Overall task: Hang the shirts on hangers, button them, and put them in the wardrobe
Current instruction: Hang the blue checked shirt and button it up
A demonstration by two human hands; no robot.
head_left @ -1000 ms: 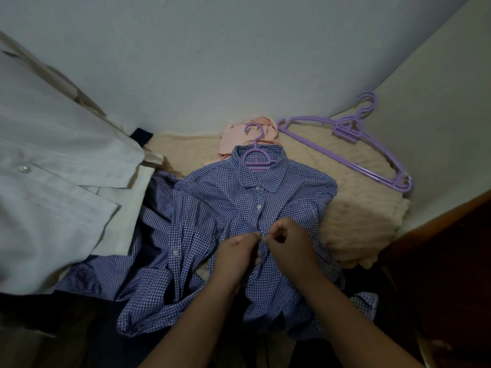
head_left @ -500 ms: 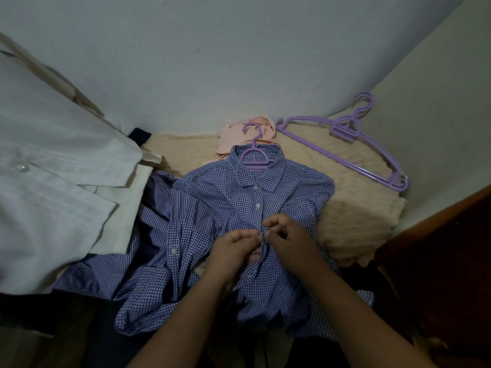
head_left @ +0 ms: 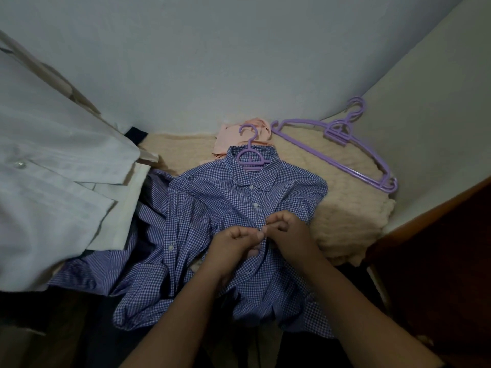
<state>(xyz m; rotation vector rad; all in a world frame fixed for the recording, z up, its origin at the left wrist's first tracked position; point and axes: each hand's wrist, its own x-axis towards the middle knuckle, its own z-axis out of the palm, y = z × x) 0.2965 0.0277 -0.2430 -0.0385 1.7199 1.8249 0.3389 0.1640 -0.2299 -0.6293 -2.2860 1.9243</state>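
Blue-and-white gingham cotton shirt, thin woven cloth, lying face up on a cream knitted blanket in the head view, its collar wrapped round a small lilac plastic hanger whose hook points toward the wall. Two white buttons at the top of the placket appear fastened; the cloth below the hands lies rumpled and open. Left hand and right hand meet at the placket, fingers curled, thumbs and forefingers pinching the two front edges of the shirt together at a small white button; the light is dim, so whether that button is through its hole cannot be told. Handling, by judgement: light, soft, limp, not slippery, not fragile; it creases and slides on the hanger if tugged, so hold is best taken at the stiffer double-layered placket beside each button, and later at the hanger's hook for carrying. A second, larger lilac plastic hanger lies well apart on the blanket near the corner. A peach folded cloth sits just behind the collar. A blue striped garment lies partly under the gingham shirt at left, and a white shirt with a pearl button hangs in the left foreground. Dark wooden furniture edge at right.
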